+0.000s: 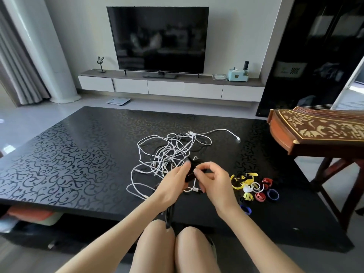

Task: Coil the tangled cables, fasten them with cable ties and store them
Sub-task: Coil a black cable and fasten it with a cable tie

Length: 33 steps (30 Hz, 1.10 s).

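Observation:
A tangle of white cables (169, 152) lies in the middle of the black patterned table (69, 154). My left hand (173, 186) grips a coiled black cable (170, 213), whose loop hangs below the hand over the table's front edge. My right hand (212, 180) pinches a black cable tie (194, 168) at the top of that coil, right beside my left fingertips. A heap of coloured cable ties (254, 188), yellow, red, blue and white, lies on the table just right of my right hand.
A wooden zither (319, 131) on a stand juts in over the table's right side. Behind the table stand a TV (157, 38) on a low white cabinet (169, 87) and a black cabinet (315, 56). My knees are at the table's front edge.

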Tool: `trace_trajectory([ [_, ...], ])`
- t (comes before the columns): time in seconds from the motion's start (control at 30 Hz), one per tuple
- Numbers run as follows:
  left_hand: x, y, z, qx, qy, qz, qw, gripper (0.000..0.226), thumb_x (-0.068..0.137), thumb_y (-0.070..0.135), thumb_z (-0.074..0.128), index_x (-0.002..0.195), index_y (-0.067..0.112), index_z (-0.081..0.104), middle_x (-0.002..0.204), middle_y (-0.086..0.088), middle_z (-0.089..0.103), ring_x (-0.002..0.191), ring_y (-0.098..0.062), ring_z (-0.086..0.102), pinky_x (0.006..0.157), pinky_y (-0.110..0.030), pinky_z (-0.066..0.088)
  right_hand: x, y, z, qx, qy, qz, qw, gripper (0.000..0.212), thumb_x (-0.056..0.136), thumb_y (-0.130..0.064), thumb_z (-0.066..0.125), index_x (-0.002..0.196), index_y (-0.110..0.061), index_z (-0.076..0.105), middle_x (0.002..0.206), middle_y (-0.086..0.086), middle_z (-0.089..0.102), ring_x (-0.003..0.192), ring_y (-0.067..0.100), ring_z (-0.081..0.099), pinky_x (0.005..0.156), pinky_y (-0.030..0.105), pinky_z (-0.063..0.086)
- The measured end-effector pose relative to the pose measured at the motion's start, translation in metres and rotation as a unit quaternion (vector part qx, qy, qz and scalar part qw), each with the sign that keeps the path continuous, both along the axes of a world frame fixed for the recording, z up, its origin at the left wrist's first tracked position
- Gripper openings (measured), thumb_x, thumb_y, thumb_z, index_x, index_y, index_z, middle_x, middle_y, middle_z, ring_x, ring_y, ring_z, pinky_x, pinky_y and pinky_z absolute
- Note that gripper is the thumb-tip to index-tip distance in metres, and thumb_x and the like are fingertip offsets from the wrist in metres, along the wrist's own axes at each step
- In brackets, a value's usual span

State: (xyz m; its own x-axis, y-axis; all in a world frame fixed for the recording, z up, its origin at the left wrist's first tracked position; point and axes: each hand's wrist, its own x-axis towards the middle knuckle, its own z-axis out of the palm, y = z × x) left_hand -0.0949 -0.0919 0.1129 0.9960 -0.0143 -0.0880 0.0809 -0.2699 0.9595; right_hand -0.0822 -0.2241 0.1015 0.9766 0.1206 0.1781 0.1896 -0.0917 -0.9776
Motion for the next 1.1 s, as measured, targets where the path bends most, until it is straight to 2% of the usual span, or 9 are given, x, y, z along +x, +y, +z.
trace_trajectory([
  [0.07, -0.001, 0.000, -0.003, 0.082, -0.037, 0.019, 0.996, 0.067, 0.098, 0.055, 0.021, 0.081, 0.000, 0.054, 0.056, 0.004, 0.041, 0.051, -0.013, 0.035, 0.053, -0.030, 0.030, -0.006, 0.002, -0.007, -0.008, -0.010, -0.017, 1.000, 0.007, 0.091, -0.013, 0.061, 0.084, -0.013, 0.061, 0.044, -0.001, 0.052, 0.043, 0.008, 0.044, 0.047, 0.018, 0.039],
  [0.17, 0.001, 0.000, -0.011, 0.115, -0.071, 0.059, 0.989, 0.063, 0.097, 0.053, 0.024, 0.080, 0.000, 0.052, 0.062, 0.000, 0.042, 0.059, -0.016, 0.039, 0.062, -0.035, 0.034, -0.014, 0.006, -0.013, -0.051, -0.045, -0.035, 0.997, 0.007, 0.091, -0.016, 0.060, 0.085, -0.019, 0.060, 0.045, -0.002, 0.055, 0.043, 0.006, 0.048, 0.051, 0.022, 0.042],
  [0.47, 0.002, 0.001, -0.017, 0.007, -0.069, 0.061, 0.996, 0.053, 0.097, 0.050, 0.035, 0.077, 0.002, 0.047, 0.060, 0.003, 0.038, 0.055, -0.011, 0.033, 0.057, -0.032, 0.029, -0.023, 0.006, -0.012, -0.106, -0.106, -0.048, 0.988, 0.005, 0.090, -0.021, 0.061, 0.092, -0.026, 0.060, 0.050, -0.008, 0.058, 0.050, 0.008, 0.054, 0.063, 0.044, 0.050],
  [0.63, 0.005, -0.002, -0.010, -0.052, -0.089, 0.096, 0.990, 0.036, 0.098, 0.036, 0.044, 0.070, 0.019, 0.030, 0.061, 0.008, 0.030, 0.052, -0.005, 0.031, 0.048, -0.015, 0.038, -0.034, -0.012, -0.019, -0.148, -0.162, -0.065, 0.973, 0.032, 0.086, -0.020, 0.068, 0.109, -0.032, 0.049, 0.069, -0.020, 0.067, 0.064, 0.005, 0.061, 0.062, 0.018, 0.045],
  [0.77, 0.006, 0.003, -0.004, -0.071, -0.096, 0.086, 0.989, 0.034, 0.099, 0.035, 0.043, 0.070, 0.020, 0.034, 0.067, 0.006, 0.033, 0.062, -0.005, 0.035, 0.053, -0.010, 0.042, -0.027, -0.037, -0.021, -0.203, -0.102, -0.045, 0.973, 0.012, 0.083, -0.024, 0.070, 0.090, -0.034, 0.069, 0.075, -0.014, 0.070, 0.068, 0.004, 0.061, 0.066, 0.028, 0.051],
  [0.83, 0.004, 0.005, -0.001, -0.058, -0.095, 0.059, 0.992, 0.035, 0.099, 0.036, 0.043, 0.074, 0.012, 0.038, 0.070, 0.002, 0.033, 0.065, -0.006, 0.036, 0.054, -0.010, 0.042, -0.023, -0.045, -0.018, -0.202, -0.070, -0.008, 0.977, 0.008, 0.086, -0.022, 0.068, 0.086, -0.030, 0.071, 0.073, -0.012, 0.070, 0.070, 0.000, 0.061, 0.067, 0.021, 0.050],
  [0.93, 0.000, 0.004, 0.005, -0.059, -0.096, 0.010, 0.994, 0.036, 0.099, 0.034, 0.044, 0.077, 0.005, 0.040, 0.063, 0.007, 0.032, 0.054, -0.002, 0.033, 0.048, -0.009, 0.038, -0.018, -0.050, -0.011, -0.195, -0.009, 0.051, 0.979, 0.011, 0.092, -0.018, 0.060, 0.083, -0.023, 0.065, 0.065, -0.003, 0.068, 0.055, 0.002, 0.057, 0.055, 0.017, 0.045],
  [1.0, -0.003, 0.003, 0.009, -0.055, -0.095, -0.016, 0.994, 0.033, 0.099, 0.032, 0.045, 0.076, 0.009, 0.042, 0.060, 0.011, 0.031, 0.050, 0.000, 0.032, 0.045, -0.007, 0.034, -0.017, -0.050, -0.005, -0.132, 0.041, 0.084, 0.987, 0.011, 0.095, -0.012, 0.055, 0.086, -0.014, 0.061, 0.064, 0.003, 0.069, 0.053, 0.011, 0.059, 0.051, 0.021, 0.047],
  [1.1, -0.009, 0.003, 0.015, -0.036, -0.095, -0.055, 0.993, 0.033, 0.098, 0.030, 0.045, 0.071, 0.015, 0.036, 0.061, 0.010, 0.031, 0.052, -0.001, 0.032, 0.049, -0.007, 0.036, -0.015, -0.051, 0.004, 0.033, 0.132, 0.096, 0.986, 0.009, 0.095, 0.000, 0.051, 0.089, 0.000, 0.058, 0.073, 0.016, 0.071, 0.063, 0.026, 0.068, 0.057, 0.030, 0.055],
])
